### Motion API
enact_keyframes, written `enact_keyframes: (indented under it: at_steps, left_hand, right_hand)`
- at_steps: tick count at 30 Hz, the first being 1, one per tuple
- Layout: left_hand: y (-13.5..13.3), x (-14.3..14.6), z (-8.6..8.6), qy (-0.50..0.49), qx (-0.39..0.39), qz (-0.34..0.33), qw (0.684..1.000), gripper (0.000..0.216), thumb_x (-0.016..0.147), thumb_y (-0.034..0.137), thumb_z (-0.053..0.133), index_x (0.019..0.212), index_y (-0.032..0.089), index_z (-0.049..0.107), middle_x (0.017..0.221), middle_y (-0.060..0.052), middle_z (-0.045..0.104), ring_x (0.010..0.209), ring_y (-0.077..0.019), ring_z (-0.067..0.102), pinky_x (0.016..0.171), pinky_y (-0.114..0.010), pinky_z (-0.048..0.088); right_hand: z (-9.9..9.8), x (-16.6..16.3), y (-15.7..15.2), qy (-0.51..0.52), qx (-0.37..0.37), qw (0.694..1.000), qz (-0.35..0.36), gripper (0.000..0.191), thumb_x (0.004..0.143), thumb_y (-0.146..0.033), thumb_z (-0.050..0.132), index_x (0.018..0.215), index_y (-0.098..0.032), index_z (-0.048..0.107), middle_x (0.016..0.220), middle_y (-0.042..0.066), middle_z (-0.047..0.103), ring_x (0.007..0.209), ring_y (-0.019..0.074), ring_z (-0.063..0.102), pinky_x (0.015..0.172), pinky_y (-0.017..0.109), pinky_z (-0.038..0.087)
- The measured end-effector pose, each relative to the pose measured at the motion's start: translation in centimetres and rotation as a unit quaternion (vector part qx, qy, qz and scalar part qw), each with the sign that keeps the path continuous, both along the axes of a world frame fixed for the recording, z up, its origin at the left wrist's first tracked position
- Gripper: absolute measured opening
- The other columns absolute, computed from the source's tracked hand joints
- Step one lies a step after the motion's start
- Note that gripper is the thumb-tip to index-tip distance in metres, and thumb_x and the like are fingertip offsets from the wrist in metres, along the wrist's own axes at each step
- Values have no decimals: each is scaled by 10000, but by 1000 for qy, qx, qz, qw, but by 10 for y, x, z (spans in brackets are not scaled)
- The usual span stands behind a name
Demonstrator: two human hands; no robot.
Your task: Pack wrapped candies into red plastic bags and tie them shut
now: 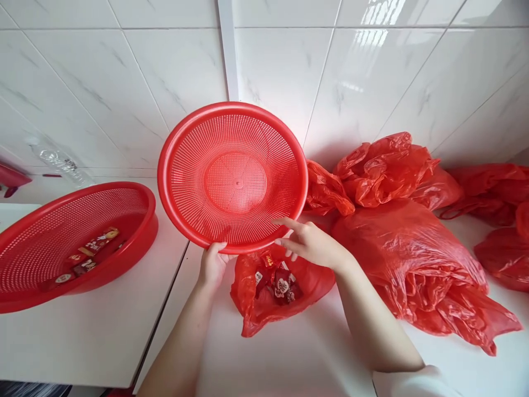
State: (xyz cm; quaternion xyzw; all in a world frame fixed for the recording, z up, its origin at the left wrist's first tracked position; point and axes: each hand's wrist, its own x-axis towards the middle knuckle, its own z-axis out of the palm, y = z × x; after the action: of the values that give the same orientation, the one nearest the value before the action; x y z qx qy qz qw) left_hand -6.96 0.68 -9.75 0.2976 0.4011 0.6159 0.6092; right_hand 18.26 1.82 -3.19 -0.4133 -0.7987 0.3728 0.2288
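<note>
A red plastic colander basket [235, 182] is tilted up with its inside facing me, and nothing lies in it. My left hand [212, 267] grips its lower rim, thumb over the edge. Beside the lower right rim, my right hand [308, 242] has its index finger stretched across the edge and its thumb apart. Whether it touches the basket I cannot tell. Under the basket, an open red plastic bag [252, 314] holds small wrapped snack packets [283, 284], mostly dark red. The basket and my right hand hide part of the bag.
Another red basket [142, 237] stands at the left with several packets [99, 242] inside. Behind it, a clear plastic bottle [61, 162] lies by the tiled wall. Filled red plastic bags [409, 248] crowd the right side. A dark gap crosses the white tabletop [111, 331].
</note>
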Motion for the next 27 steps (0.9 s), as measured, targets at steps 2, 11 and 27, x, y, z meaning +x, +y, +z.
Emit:
enact_keyframes:
  at_steps: [2,11,27]
  left_hand:
    - [-1,0,1,-22,-3,0,1000,259,748,216,563,975,161,674,1041,-83,691,988,-266,648,802,-414,555]
    - [-11,-20,23,225,183,-46,956,437,866,438,480,1232,215,565,1338,-133,548,1268,-338,476,1042,-575,365]
    - [-19,-136,7,643,119,454,605,225,780,317,659,894,142,576,1560,-102,163,1382,-505,-55,1056,-688,-102]
  right_hand:
    - [-4,-1,0,-36,28,998,-36,595,885,-335,579,1434,-275,359,687,-25,695,603,178,669,673,308,527]
    - [-11,4,12,9,254,936,-244,379,755,-436,687,1016,-213,526,917,49,688,690,188,651,681,278,505]
    - [-1,35,13,64,293,874,-383,366,672,-400,700,949,-216,549,919,31,669,582,133,579,577,237,474]
